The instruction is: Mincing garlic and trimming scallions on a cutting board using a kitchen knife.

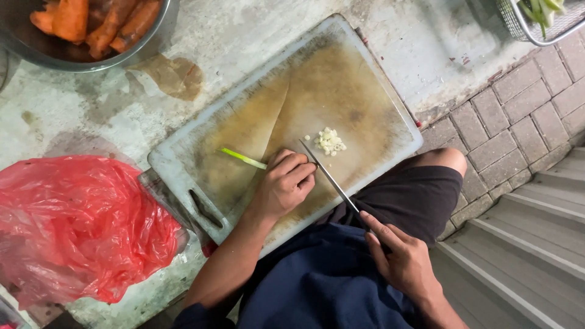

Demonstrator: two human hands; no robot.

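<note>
Gripping a thin steel knife, the right hand hangs off the near edge of the stained plastic cutting board. The left hand curls closed, pinning a green scallion stalk beside pale chopped bits. Beyond lies open, rough concrete surface.

You had a pale green stalk and whitish chopped bits on a white cutting board stained brown across its middle. Beside it lay a bright red plastic bag. Orange carrots filled a grey metal bowl; your shorts were black.
</note>
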